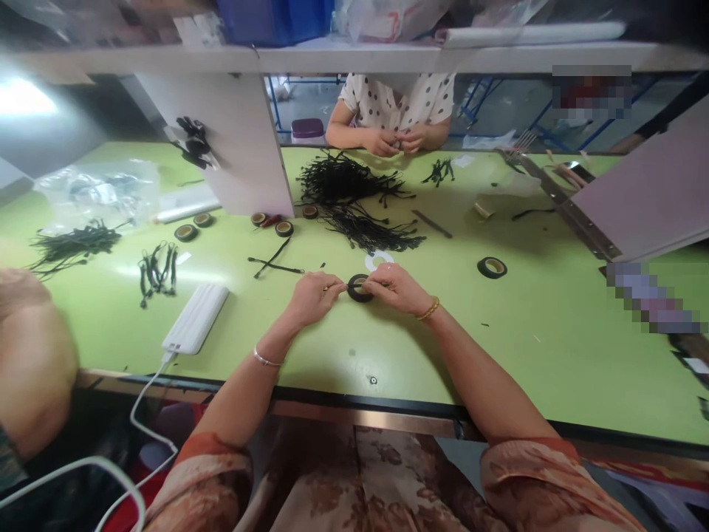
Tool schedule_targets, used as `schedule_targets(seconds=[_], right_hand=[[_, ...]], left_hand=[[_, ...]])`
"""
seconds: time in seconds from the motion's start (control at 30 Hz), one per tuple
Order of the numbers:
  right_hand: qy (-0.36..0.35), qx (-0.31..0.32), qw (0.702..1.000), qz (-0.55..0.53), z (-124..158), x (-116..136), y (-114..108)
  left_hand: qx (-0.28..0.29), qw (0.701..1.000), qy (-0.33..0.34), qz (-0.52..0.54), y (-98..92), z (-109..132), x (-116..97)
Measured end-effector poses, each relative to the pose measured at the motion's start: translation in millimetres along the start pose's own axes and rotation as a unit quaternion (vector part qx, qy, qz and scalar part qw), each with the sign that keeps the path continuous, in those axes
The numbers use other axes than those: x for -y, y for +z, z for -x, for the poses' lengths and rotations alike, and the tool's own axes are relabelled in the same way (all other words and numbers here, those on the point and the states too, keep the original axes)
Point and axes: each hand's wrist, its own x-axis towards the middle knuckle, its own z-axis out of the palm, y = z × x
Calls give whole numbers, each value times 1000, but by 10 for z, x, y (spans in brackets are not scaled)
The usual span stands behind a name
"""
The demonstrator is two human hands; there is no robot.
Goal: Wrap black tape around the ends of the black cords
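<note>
At the middle of the tabletop (498, 355), the tape roll (360, 289) sits between both hands. The left hand (313, 295) fingers pinch it from nine o'clock and the right hand (396, 288) fingers from three, bracing it steady.

We have bare table (354, 355) this side of our left hand (311, 297) and right hand (396, 288); cord pile (354, 199) blocks ahead, power bank (195, 319) left, spare tape roll (492, 267) right.

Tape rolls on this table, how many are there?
7 tape rolls: one between the left hand and right hand, one to their right, two left of the white divider, three at its foot; others may be hidden.
</note>
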Motion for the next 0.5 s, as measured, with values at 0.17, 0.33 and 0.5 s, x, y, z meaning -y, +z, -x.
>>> schedule_targets(seconds=[0.17,0.33,0.5], right_hand=[[9,10,1000,-6,-3,27,-25],[11,27,1000,-10,-9,75,-43],[5,17,1000,-3,-11,66,-48]], left_hand=[[-63,992,49,-98,7,6,-31],[-45,983,69,-166,66,18,-74],[-49,992,15,-116,86,26,-82]])
